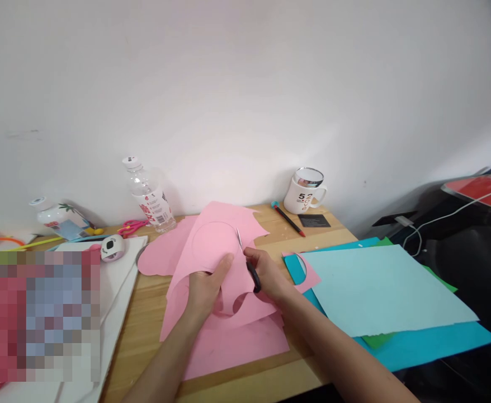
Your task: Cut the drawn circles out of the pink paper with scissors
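The left hand (206,285) pinches a pink sheet (216,252), its thumb lying flat on top and its other fingers hidden underneath. The right hand (266,274) is curled around the black handles of the scissors (253,278), whose metal blades point away from the body at the sheet's right part, beside a drawn circle (212,238); how far the blades are parted cannot be told. The sheet is held over more pink paper (241,341) on the wooden table (138,319), near the middle, and its near edge has curved cut-outs. To the right, a pink scrap (311,275) with a rounded notch overlaps a stack: a pale sheet (396,291) on top, with green paper (377,340) and a blue sheet (434,350) showing below. Behind, near the wall (245,101), are a mug (298,196) printed with a 5, a red-tipped pen (288,219) and a black card (315,220). Left of them stand a clear bottle (153,201) and, beside it, pink scissors (133,226). A white gadget (112,247) rests on a white board (123,274) at far left.
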Demonstrator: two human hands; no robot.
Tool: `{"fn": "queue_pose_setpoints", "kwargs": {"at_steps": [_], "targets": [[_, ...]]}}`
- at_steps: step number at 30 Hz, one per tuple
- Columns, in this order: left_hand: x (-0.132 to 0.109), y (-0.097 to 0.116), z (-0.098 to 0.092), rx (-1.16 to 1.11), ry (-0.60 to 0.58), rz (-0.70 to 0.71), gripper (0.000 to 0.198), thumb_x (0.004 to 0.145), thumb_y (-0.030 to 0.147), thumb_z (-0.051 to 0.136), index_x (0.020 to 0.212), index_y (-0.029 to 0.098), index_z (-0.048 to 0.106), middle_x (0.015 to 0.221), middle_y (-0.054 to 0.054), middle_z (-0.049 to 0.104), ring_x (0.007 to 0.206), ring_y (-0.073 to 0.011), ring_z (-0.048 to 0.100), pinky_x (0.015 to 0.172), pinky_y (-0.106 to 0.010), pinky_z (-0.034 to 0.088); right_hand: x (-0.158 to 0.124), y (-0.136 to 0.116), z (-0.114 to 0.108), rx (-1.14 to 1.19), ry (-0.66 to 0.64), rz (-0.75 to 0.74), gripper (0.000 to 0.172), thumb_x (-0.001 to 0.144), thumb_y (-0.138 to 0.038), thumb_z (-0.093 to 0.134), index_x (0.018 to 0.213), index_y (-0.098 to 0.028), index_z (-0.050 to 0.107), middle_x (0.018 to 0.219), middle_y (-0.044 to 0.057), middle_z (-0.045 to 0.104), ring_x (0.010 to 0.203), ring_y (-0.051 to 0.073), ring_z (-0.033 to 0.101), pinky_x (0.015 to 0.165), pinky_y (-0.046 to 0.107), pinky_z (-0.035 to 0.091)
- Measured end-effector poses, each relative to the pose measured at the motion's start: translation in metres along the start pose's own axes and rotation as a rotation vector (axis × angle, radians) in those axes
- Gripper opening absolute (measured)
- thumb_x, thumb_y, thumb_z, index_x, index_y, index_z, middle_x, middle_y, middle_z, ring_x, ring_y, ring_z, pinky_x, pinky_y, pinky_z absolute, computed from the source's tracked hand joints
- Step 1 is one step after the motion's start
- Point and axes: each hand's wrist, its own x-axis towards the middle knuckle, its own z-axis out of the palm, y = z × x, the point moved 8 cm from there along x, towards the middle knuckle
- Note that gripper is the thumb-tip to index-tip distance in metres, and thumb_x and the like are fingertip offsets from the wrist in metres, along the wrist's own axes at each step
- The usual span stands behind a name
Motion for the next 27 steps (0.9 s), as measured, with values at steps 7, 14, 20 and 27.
{"fn": "queue_pose_setpoints", "kwargs": {"at_steps": [7, 14, 20, 27], "targets": [[0.001, -0.004, 0.006, 0.058, -0.080, -0.017, 0.019, 0.055, 0.027, 0.075, 0.066, 0.013, 0.068, 0.078, -0.010, 0.073, 0.081, -0.0248, 0.067, 0.068, -0.031, 0.054, 0.003, 0.004, -0.011, -0.117, 0.053, 0.001, 0.011, 0.055, -0.009, 0.046, 0.058, -0.018, 0.040, 0.048, -0.009, 0.039, 0.042, 0.005, 0.035, 0.042, 0.018, 0.029], [-0.003, 0.003, 0.008, 0.047, -0.102, -0.086, 0.024, 0.055, 0.025, 0.074, 0.073, 0.011, 0.070, 0.082, -0.010, 0.073, 0.078, -0.0246, 0.068, 0.063, -0.029, 0.054, 0.002, 0.004, -0.010, -0.137, 0.031, -0.012, 0.011, 0.053, -0.010, 0.044, 0.059, -0.018, 0.040, 0.047, -0.010, 0.041, 0.040, 0.003, 0.030, 0.038, 0.017, 0.022], [-0.001, -0.001, 0.007, 0.078, -0.095, -0.087, 0.024, 0.053, 0.029, 0.075, 0.066, 0.010, 0.068, 0.079, -0.011, 0.073, 0.075, -0.0246, 0.068, 0.058, -0.027, 0.053, 0.003, 0.007, -0.010, -0.104, 0.043, 0.002, 0.010, 0.052, -0.010, 0.043, 0.058, -0.018, 0.039, 0.043, -0.010, 0.039, 0.038, 0.003, 0.028, 0.037, 0.017, 0.019], [0.005, -0.008, 0.010, -0.006, -0.159, -0.046, 0.030, 0.053, 0.035, 0.075, 0.069, 0.010, 0.067, 0.082, -0.012, 0.073, 0.079, -0.0259, 0.067, 0.062, -0.030, 0.054, 0.004, 0.007, -0.009, -0.081, 0.047, 0.015, 0.014, 0.052, -0.010, 0.045, 0.056, -0.019, 0.035, 0.041, -0.011, 0.035, 0.037, 0.002, 0.025, 0.037, 0.017, 0.017]]}}
